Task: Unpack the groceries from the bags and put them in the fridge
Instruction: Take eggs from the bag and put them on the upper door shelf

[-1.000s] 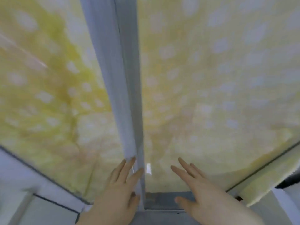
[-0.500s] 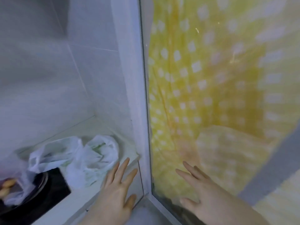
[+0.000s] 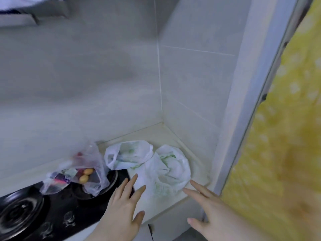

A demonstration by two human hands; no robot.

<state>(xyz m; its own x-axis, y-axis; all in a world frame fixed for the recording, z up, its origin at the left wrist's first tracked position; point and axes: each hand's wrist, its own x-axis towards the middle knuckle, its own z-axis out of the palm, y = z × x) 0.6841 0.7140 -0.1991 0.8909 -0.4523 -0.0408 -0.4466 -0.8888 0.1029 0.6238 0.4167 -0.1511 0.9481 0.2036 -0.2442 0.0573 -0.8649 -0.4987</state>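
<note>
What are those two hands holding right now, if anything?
Nothing. The left hand and right hand are both open with fingers spread, reaching toward the white bags on the counter without gripping them.

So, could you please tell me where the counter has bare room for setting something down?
Bare cream counter lies in the corner behind the two white plastic bags. The black stove is crowded by the clear plastic bag.

white bags, green print | black stove | yellow white-dotted cloth
</note>
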